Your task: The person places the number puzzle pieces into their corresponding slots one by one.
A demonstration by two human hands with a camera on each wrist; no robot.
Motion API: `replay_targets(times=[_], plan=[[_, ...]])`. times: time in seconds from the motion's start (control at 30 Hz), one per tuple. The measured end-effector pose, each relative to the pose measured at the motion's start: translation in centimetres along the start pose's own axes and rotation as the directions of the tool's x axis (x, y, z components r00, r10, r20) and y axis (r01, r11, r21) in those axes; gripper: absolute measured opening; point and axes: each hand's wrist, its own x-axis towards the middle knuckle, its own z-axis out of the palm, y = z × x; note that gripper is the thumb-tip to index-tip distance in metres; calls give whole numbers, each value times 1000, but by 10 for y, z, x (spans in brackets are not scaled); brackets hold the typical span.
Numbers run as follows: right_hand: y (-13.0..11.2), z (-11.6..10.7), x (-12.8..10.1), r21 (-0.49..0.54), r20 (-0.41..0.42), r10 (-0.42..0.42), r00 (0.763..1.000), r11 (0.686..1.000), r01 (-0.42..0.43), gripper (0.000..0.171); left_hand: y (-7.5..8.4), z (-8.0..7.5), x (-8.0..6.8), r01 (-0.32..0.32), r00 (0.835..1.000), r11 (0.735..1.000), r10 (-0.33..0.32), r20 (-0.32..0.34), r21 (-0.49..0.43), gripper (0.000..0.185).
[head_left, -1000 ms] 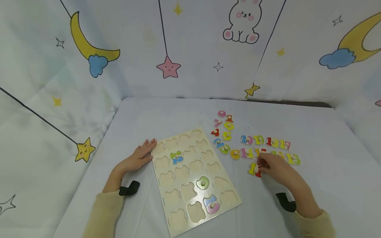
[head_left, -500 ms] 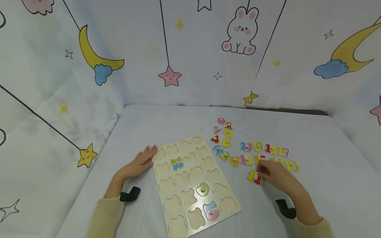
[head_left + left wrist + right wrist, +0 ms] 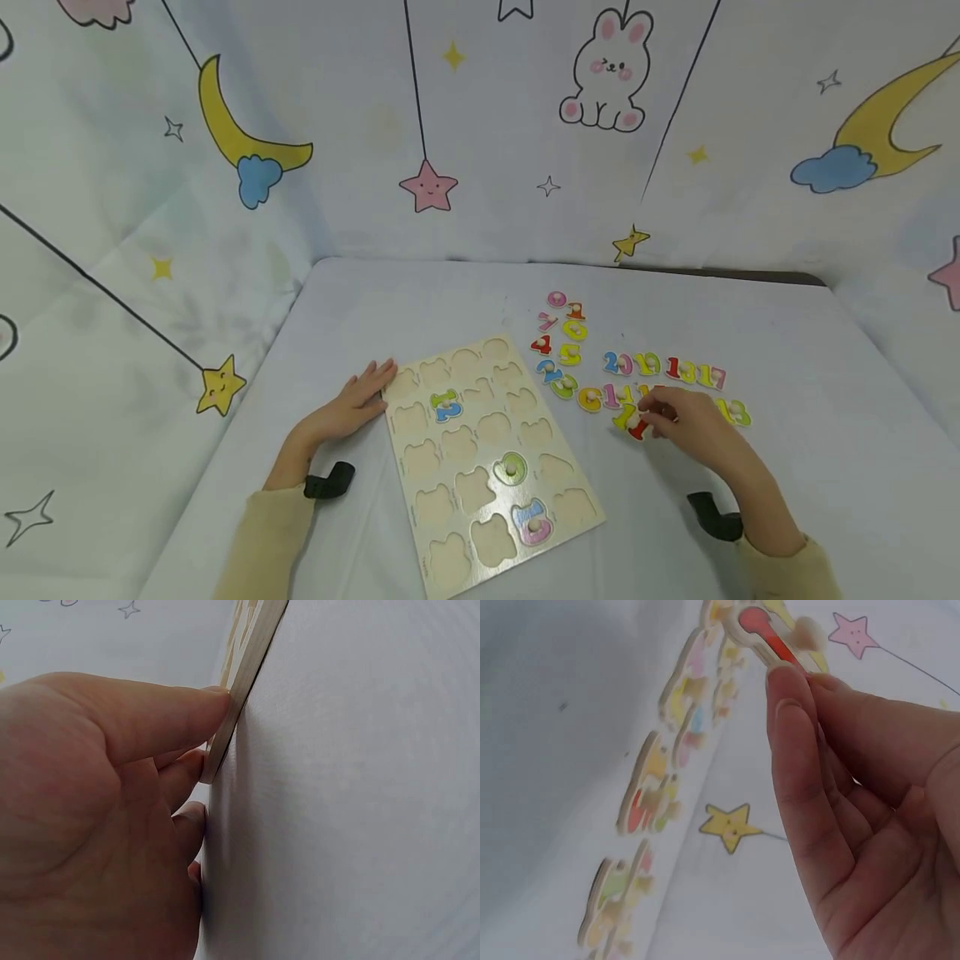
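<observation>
Pinching the knob of the yellow-and-red number 11 piece (image 3: 630, 419), the right hand (image 3: 693, 425) had its grip closed with thumb and fingertips curled round the small peg; the right wrist view showed the 11 piece (image 3: 769, 634) raised clear of the counter. It hung just off the near edge of the loose double-digit row (image 3: 667, 375), over the right half of the counter (image 3: 787, 467). The left hand (image 3: 348, 408) lay flat, fingers straight, its fingertips (image 3: 214, 701) touching the left edge of the wooden puzzle board (image 3: 487, 458) and steadying it; it held nothing.

By my judgement, the step in hand was the pick-up and carry of one number towards the board, where only a 12 piece (image 3: 446, 405), a green piece (image 3: 512, 467) and a blue-and-pink piece (image 3: 533, 522) sat in their recesses. The next move called for bringing the piece leftwards over the board's right edge, finding the matching cut-out, which I cannot pick out from here, turning the piece to fit its outline and pressing it down level.

Against the earlier frames, the 11 had risen and shifted towards the far edge of the counter: a second before it lay flat, nearer the counter's near edge, with the fingers just closing on its knob. The left hand and the board had kept their places, and the single digits (image 3: 562, 342) were undisturbed.
</observation>
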Motion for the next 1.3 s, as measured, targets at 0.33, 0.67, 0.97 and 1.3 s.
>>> replay_targets(times=[0.33,0.67,0.97,1.3], plan=[[-26,6,37,84,-94,-80,992,993,88,7,-1,-7,6,-5,1000,1000,5,-5,14,59],[-72,25,91,233,-76,-136,988,961,150,20,1,-5,5,-6,1000,1000,6,-4,0,58],[-100,51,132,374,-17,-133,991,918,129,25,-2,-2,7,-13,1000,1000,13,11,8,58],[-123,98,169,364,117,-129,985,928,79,33,-2,-1,5,3,1000,1000,-3,15,11,59]])
